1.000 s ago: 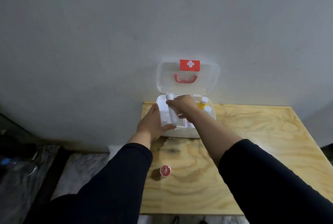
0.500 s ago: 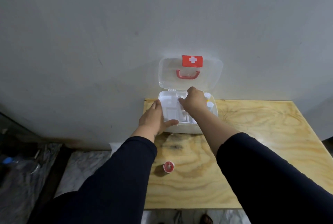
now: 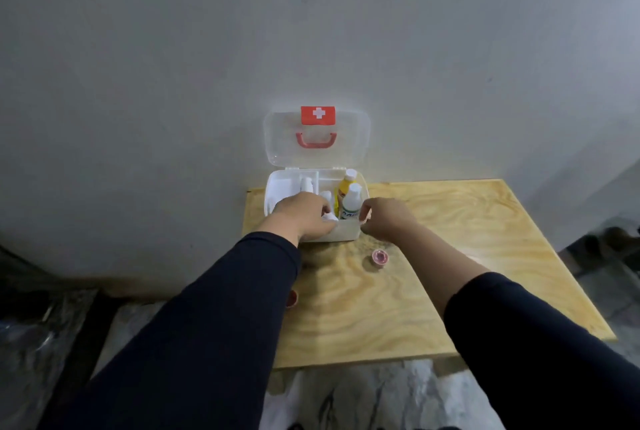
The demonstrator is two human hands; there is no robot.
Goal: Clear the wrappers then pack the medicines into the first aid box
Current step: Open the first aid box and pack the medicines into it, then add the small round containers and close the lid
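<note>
Fingers [image 3: 363,216] on box [image 3: 346,232] front rim

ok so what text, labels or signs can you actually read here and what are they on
White cross sign on the red square sticker, on the clear plastic first aid box lid.
White plastic bottle: label print in green, too blurred to read.
Yellow plastic bottle: reddish label patch, unreadable.
No legible words or numbers anywhere.

The left hand [image 3: 301,216] covers the near left corner of the box [image 3: 346,234], and its fingertips are out of sight among the white things inside. A red cap [image 3: 292,298] is half hidden behind the left sleeve [image 3: 221,308]. The white bottle [image 3: 350,202]'s label is too blurred to read.
</note>
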